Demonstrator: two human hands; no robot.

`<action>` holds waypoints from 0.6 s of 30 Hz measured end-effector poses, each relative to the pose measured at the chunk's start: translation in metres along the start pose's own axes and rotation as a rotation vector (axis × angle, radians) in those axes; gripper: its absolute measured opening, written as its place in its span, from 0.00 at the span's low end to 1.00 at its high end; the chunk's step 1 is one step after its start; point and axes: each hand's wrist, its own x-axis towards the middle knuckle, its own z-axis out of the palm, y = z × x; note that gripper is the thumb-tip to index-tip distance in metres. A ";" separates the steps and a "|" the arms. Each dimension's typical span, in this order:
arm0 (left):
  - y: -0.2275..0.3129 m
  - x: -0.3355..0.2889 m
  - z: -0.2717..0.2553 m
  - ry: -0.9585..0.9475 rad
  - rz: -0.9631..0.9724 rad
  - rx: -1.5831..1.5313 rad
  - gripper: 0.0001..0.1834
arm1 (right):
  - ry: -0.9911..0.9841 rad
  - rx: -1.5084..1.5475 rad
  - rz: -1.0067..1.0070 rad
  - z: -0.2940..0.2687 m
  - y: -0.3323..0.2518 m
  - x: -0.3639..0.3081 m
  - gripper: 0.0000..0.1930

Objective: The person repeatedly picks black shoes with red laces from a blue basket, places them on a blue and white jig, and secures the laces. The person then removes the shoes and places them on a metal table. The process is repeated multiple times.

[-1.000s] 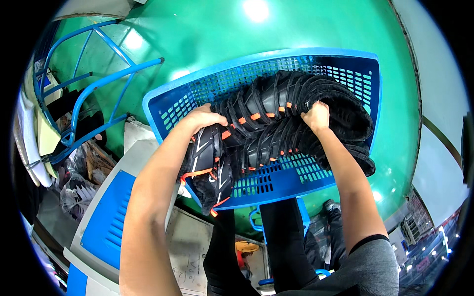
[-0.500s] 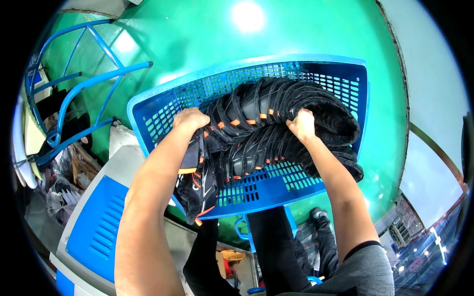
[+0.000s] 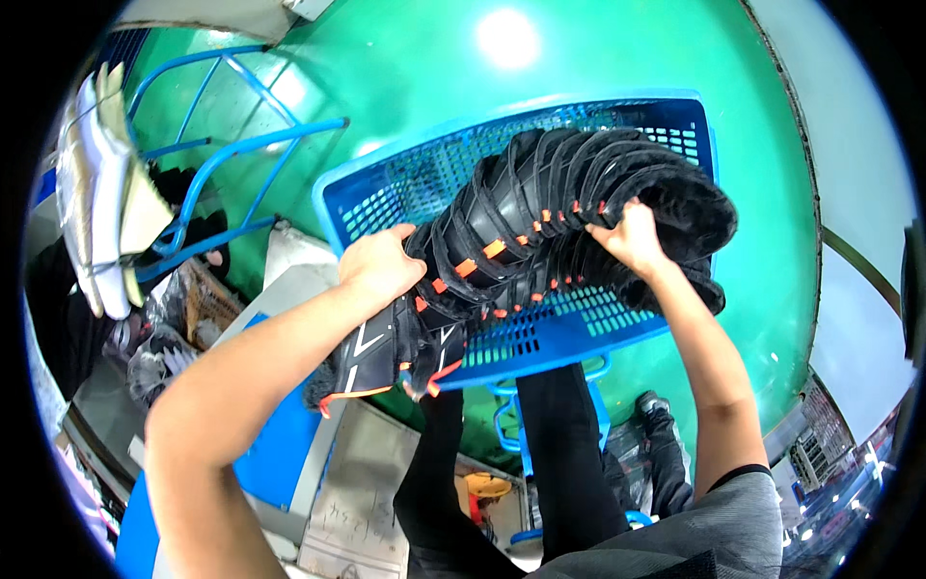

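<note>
- A person's bare left hand [image 3: 381,265] grasps a long stack of black shoe uppers [image 3: 492,207] toward its left end, thumb curled over; its other fingers are mostly hidden.
- The right hand [image 3: 632,236] pinches the edge of the fuzzy opening at the stack's right end.
- The stack bows in an arch, in two rows nested one inside the next, with orange tabs. It lies in and over a blue plastic basket [image 3: 579,338]; how much the basket bears is hard to tell.
- The uppers look soft, bendy and not fragile; each is probably light, but the bundle likely has some weight and could sag or slide apart in the middle. Holding both ends and pressing inward seems the surest grip.
- The left end hangs past the basket's near-left corner; the right end reaches its right wall.
- Close in, black trouser legs [image 3: 564,454] stand by the near rim, and a grey-and-blue cabinet [image 3: 285,444] crowds the left forearm.
- Beyond the far rim, green floor [image 3: 415,68] gives room; a blue tube frame [image 3: 260,143] bounds it on the left, a pale panel [image 3: 839,135] on the right.
</note>
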 end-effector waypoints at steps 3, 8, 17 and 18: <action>0.007 -0.058 -0.035 -0.010 0.001 0.036 0.30 | -0.051 -0.015 0.067 -0.053 -0.039 -0.030 0.20; 0.031 -0.171 -0.097 -0.136 0.030 0.057 0.28 | -0.091 0.251 0.157 -0.153 -0.107 -0.112 0.18; 0.070 -0.486 -0.130 -0.122 -0.063 0.113 0.25 | -0.322 0.538 0.129 -0.304 -0.205 -0.291 0.15; 0.072 -0.522 -0.112 -0.093 -0.079 0.066 0.24 | -0.398 0.571 0.140 -0.311 -0.203 -0.304 0.15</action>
